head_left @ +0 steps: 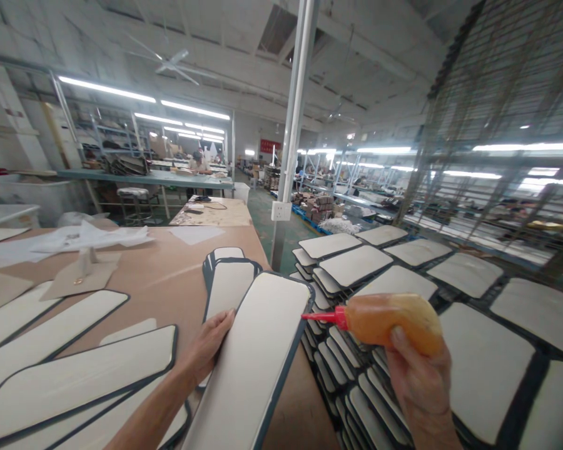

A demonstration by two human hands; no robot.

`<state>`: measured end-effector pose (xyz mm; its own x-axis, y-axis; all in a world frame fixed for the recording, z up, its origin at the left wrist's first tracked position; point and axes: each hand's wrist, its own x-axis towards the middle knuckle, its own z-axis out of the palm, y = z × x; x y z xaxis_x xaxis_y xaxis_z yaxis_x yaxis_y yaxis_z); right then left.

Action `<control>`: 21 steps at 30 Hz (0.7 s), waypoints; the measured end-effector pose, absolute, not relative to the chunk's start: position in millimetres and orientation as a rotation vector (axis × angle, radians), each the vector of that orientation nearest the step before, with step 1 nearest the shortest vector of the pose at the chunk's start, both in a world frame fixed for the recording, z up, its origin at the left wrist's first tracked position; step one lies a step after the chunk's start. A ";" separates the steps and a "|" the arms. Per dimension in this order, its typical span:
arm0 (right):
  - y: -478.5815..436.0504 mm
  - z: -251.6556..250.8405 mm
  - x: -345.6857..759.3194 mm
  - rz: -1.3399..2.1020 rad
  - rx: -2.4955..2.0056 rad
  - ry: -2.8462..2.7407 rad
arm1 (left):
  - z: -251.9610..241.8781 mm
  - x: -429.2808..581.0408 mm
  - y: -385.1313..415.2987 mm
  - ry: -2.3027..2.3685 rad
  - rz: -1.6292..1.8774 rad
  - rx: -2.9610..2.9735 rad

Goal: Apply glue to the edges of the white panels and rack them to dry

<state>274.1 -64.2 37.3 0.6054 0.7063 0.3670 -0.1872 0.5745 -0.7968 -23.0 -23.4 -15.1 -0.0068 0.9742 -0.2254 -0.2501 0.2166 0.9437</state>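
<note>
My right hand (420, 384) grips an orange squeeze bottle (389, 322) with a red nozzle. The nozzle tip points left and touches the right edge of a long white panel with a dark rim (256, 362). My left hand (211, 347) holds that panel at its left edge, thumb on top and fingers curled under. The panel lies on the brown worktable (169, 275) and juts past its right edge.
Several similar long panels (70, 369) lie fanned out at the left. More panels (228, 275) are stacked behind. Wire racks at the right carry many white rounded pieces (483, 369). A metal post (293, 131) stands behind the table. People work at distant benches.
</note>
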 end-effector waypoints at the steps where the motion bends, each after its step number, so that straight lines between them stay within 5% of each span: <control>1: -61.5 38.8 274.2 0.570 -0.786 -0.753 | -14.1 -22.7 -24.3 1.143 1.172 0.850; 21: -58.6 38.5 269.8 0.675 -0.777 -0.784 | -18.5 -24.4 -18.4 1.064 1.178 0.841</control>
<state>269.8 -58.6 38.5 0.5354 0.7664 0.3550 -0.2376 0.5400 -0.8074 -24.4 -18.4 -18.5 0.0445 0.9785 -0.2013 -0.2995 0.2053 0.9317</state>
